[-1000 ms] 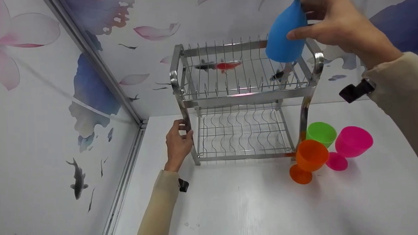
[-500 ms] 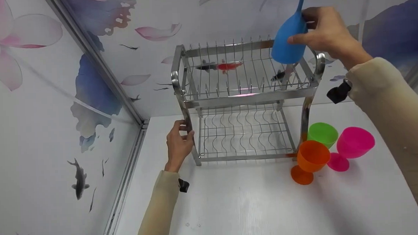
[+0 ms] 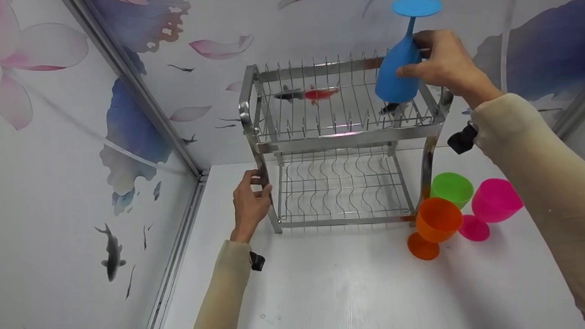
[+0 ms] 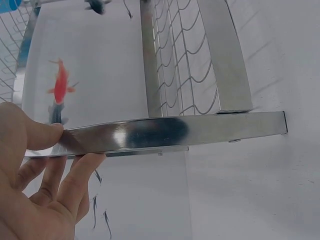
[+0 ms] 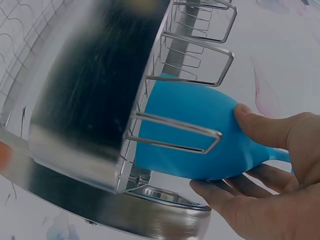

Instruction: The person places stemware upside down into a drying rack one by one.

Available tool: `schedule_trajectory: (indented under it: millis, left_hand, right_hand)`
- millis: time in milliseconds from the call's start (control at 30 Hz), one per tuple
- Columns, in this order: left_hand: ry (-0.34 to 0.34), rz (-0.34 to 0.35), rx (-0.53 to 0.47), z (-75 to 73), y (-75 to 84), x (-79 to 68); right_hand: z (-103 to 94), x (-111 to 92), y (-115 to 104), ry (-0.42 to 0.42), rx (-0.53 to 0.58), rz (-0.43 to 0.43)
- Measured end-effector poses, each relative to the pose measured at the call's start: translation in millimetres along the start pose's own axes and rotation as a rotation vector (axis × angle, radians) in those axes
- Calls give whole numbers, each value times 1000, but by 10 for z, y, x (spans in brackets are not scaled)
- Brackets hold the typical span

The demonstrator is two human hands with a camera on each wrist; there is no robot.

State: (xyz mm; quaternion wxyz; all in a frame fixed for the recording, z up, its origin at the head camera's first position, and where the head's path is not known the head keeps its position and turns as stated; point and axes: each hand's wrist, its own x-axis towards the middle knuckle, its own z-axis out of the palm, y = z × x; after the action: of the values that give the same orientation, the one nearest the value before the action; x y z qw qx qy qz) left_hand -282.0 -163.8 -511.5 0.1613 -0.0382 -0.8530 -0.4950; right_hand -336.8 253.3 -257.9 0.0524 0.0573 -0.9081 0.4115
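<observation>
A blue plastic goblet [image 3: 399,80] is upside down, bowl at the bottom and round foot on top. My right hand [image 3: 447,66] grips its bowl between thumb and fingers. The goblet is at the right end of the upper tier of a two-tier metal dish rack [image 3: 345,139]. In the right wrist view the goblet [image 5: 195,125] sits behind wire loops, its rim down among the rack's wires. My left hand [image 3: 250,200] holds the rack's front left leg; in the left wrist view, thumb and fingers pinch the flat metal post [image 4: 150,132].
To the right of the rack, a green goblet [image 3: 451,188], an orange goblet [image 3: 438,220] and a pink goblet [image 3: 495,201] stand upright on the white table [image 3: 326,290]. Walls printed with fish and petals rise behind and at the left.
My right hand has lowered the blue goblet towards the upper tier, and its whole foot now shows. The left hand stays on the rack's leg. The other goblets have not moved.
</observation>
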Motion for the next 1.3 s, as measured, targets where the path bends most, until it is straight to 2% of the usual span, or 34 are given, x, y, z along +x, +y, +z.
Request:
schedule_trajectory:
  millis: [333, 667, 1100, 1300]
  left_hand:
    - [26, 19, 49, 9, -8, 5]
    - [20, 6, 48, 19, -14, 0]
    - [20, 14, 48, 28, 1, 17]
    - [20, 25, 48, 20, -11, 4]
  right_hand:
    - [77, 7, 20, -24, 0, -21]
    - [90, 6, 22, -48, -32, 19]
    - [71, -11, 10, -32, -56, 37]
    - [19, -76, -26, -8, -5, 29]
